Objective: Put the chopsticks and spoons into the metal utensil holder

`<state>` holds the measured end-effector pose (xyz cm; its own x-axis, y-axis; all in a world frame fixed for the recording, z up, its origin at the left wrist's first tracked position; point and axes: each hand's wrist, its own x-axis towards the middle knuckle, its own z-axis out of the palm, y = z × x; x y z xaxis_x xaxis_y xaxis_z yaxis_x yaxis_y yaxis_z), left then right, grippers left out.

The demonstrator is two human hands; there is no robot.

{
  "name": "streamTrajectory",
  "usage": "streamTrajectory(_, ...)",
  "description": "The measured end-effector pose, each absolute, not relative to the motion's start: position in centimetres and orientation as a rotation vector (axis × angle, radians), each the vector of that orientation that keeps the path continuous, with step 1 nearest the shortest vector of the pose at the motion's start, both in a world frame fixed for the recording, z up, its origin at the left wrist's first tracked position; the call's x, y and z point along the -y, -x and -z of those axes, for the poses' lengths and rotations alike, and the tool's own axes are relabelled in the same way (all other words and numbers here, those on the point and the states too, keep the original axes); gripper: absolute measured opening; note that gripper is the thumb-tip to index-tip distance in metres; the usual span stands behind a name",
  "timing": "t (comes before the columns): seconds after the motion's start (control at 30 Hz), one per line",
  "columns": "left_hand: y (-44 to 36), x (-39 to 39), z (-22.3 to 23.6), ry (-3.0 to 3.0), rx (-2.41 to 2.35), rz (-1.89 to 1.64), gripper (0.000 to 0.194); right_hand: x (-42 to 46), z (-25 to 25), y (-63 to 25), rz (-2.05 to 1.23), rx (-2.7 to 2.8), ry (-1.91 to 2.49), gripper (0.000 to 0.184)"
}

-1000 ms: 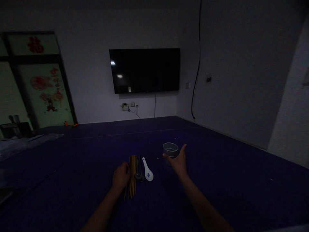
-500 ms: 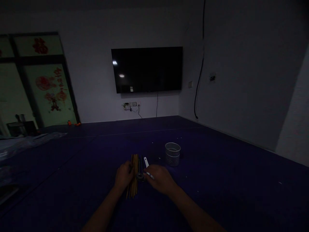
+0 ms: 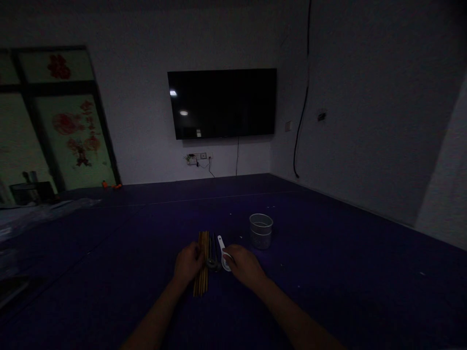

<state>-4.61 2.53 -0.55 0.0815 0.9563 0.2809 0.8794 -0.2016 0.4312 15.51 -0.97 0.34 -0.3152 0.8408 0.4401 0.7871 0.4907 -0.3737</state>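
Several wooden chopsticks lie side by side in a bundle on the purple surface. My left hand has its fingers curled against the left side of the bundle. Just right of the chopsticks lie metal spoons with thin handles, dim and hard to tell apart. Beside them is a white spoon, its handle pointing away from me. My right hand is closed at the right edge of its bowl, fingertips pinching there. A round metal-looking cup, perforated low down, stands upright beyond my right hand.
The purple surface reaches to the walls, with small white scraps scattered on it. Crumpled clear plastic lies at the left. A television hangs on the far wall, and a black cable runs down the right wall.
My right hand has shifted slightly right and tilted back, so more of the white spoon's bowl shows. My left hand stays at the chopsticks, whose near ends sit slightly closer together.
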Motion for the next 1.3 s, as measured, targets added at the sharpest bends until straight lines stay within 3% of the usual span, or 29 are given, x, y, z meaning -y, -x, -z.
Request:
streamTrajectory(0.37, 4.6, -2.6, 0.7, -2.171, -1.893, -0.751, 0.012, -0.2, 1.3, -16.1, -0.053, 2.130, 1.482, 0.041)
streamTrajectory(0.9, 4.6, -2.3, 0.5, -2.183, -1.963, -0.708, 0.012, -1.5, 3.0, -15.3, -0.228, 2.128, 1.446, 0.014)
streamTrajectory(1.3, 4.6, -2.2, 0.4, -2.262, -1.977, -0.716, 0.015, -1.5, 3.1, -15.3, -0.277, 2.061, 1.467, 0.014)
